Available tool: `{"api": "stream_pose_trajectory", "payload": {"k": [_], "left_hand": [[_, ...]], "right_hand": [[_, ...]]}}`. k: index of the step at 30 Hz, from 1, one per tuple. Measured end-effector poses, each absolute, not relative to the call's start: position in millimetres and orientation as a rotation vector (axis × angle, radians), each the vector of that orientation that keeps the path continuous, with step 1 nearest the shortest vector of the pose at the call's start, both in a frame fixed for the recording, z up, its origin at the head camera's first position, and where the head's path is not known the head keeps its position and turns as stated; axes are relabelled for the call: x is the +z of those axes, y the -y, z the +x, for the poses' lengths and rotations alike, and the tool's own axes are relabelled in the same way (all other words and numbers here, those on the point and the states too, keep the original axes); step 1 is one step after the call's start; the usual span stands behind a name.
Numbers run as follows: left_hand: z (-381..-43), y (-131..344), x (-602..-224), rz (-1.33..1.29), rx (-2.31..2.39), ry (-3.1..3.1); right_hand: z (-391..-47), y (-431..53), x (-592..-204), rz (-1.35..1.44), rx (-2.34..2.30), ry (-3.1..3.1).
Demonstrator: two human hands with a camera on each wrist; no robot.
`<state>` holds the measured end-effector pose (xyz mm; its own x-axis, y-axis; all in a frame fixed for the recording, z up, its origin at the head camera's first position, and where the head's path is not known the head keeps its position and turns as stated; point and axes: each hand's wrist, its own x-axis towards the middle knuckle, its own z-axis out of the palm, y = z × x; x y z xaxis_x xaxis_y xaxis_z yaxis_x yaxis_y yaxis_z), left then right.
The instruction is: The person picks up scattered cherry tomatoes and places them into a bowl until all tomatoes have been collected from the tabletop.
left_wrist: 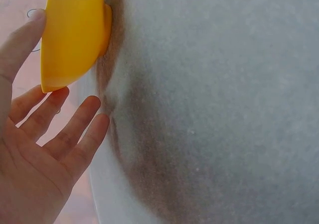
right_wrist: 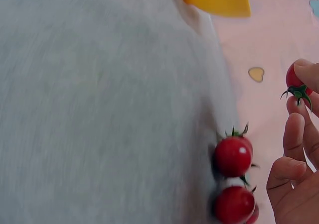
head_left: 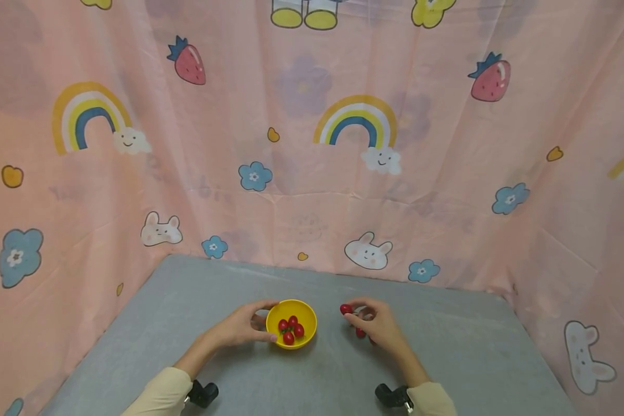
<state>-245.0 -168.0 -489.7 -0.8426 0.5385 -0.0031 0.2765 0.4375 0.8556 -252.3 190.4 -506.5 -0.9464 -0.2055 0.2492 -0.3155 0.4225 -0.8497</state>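
A yellow bowl [head_left: 305, 312] stands on the table with several red cherry tomatoes [head_left: 288, 338] inside it. My left hand [head_left: 239, 326] holds the bowl from its left side, thumb at the near rim and fingertips at the far rim. In the left wrist view, the thumb and some fingertips meet the bowl's edge while the other fingers reach out beside it. Right of the bowl, my right hand [head_left: 381, 328] pinches a cherry tomato [right_wrist: 292, 75] with a green stem between thumb and fingers, above the table. Beneath that hand lie more cherry tomatoes [right_wrist: 232, 157], partly hidden in the head view.
The grey table [head_left: 229, 277] reaches back to a pink patterned curtain [head_left: 291, 214], which hangs behind it and along both sides. Black wrist mounts [head_left: 204, 394] sit by the cream sleeves [head_left: 161, 393].
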Motion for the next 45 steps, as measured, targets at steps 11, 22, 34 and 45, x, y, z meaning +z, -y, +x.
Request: {"api": "stream_pose_trajectory", "payload": {"k": [11,22,34,45], "left_hand": [[-244,168,-488,0.716,1.368,-2.414],[-245,167,-490,0.709,1.356,-2.42],[-246,167,-490,0.719,1.347,-2.424],[-245,167,-489,0.696,1.35,-2.425]], "right_hand": [[-252,-171,-500,0.517,1.595,2.527],[-254,-149,-498,0.59,1.647,2.454],[-252,-130,-496,0.64,1.696,2.475],[-253,-115,-500,0.689,1.743,2.5]]}}
